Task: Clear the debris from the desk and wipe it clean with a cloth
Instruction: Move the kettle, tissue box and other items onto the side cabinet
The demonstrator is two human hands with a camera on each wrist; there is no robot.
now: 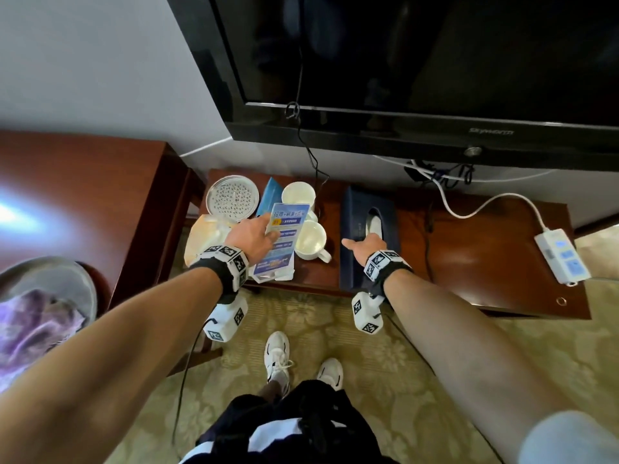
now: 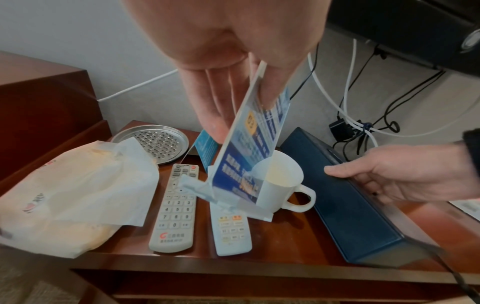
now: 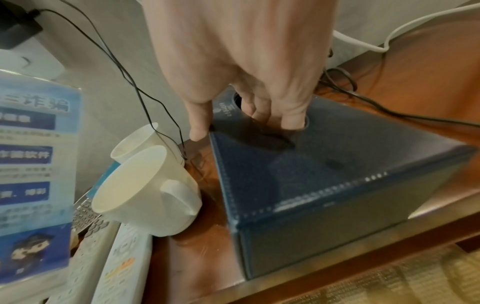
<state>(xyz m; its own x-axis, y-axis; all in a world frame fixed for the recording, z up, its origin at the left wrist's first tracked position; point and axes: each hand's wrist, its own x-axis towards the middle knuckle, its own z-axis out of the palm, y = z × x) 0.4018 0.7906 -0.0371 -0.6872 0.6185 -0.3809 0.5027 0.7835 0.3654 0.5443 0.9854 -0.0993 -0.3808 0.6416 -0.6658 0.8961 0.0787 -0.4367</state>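
My left hand (image 1: 258,234) pinches a clear acrylic sign stand with a blue card (image 1: 284,236) by its upper edge. In the left wrist view the sign stand (image 2: 246,164) hangs tilted above two remotes. My right hand (image 1: 363,244) grips the dark blue tissue box (image 1: 355,209) on the wooden desk (image 1: 485,262). Its fingers (image 3: 291,115) reach into the top opening of the tissue box (image 3: 337,174) and the thumb presses the left edge. A purple cloth (image 1: 37,326) lies in a grey basin (image 1: 67,279) at the far left.
Two white mugs (image 1: 310,242) (image 1: 298,194), a perforated metal plate (image 1: 232,195), a paper bag (image 2: 64,195) and the remotes (image 2: 176,205) (image 2: 231,232) crowd the desk's left end. A white power strip (image 1: 562,256) and cables lie at the right. A television (image 1: 402,61) hangs above.
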